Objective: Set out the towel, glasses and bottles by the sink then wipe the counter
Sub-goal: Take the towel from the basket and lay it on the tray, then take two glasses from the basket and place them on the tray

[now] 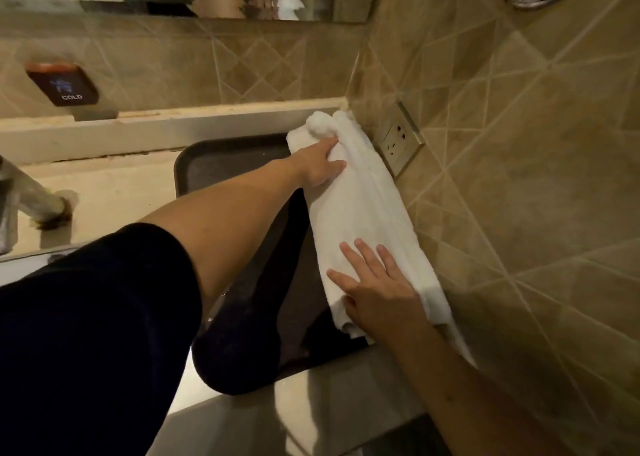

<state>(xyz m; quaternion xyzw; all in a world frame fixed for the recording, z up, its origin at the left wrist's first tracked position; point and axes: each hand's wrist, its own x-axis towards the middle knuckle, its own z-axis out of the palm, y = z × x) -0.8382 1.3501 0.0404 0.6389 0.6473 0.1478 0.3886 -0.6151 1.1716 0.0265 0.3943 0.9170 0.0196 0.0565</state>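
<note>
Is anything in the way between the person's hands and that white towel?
No. Both hands already rest on the towel: the left hand at its far end, the right hand flat on its near end. It lies along the tray's right edge, against the tiled wall.

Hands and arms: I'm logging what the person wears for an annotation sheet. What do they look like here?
Both hands, left hand and right hand, are bare, with no gloves; no rings or watch show. The left arm wears a dark sleeve pushed up above the elbow. The right forearm shows no sleeve.
</note>
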